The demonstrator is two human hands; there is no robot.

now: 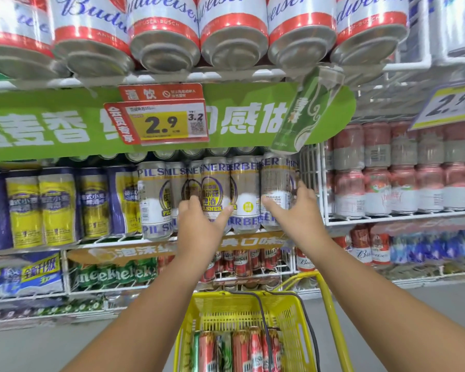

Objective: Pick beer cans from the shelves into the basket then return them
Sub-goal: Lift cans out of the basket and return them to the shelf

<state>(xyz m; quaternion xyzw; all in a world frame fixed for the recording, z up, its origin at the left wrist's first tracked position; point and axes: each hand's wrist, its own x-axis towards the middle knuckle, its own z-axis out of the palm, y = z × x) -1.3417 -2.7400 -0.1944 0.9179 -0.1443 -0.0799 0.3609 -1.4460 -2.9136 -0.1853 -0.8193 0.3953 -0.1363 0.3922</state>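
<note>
While shelf (172, 238) holds pilsner cans (156, 200), both hands' grip clasps cans.

Budweiser cans (232, 28): tops being cut off by the upper edge. Basket (242, 315): bottom running off the lower edge; the cans (239, 350) inside showing upper parts only. Left hand (199, 224): fingertips hiding behind a Pilsner can (215, 183). Right hand (295, 208): fingers partly hiding behind another Pilsner can (275, 189). Pink cans (403, 170): labels blurring beyond reading. Yellow cans (40, 208): small print too blurred to tell. Right price tag (451, 106): being clipped by the right edge.
</note>
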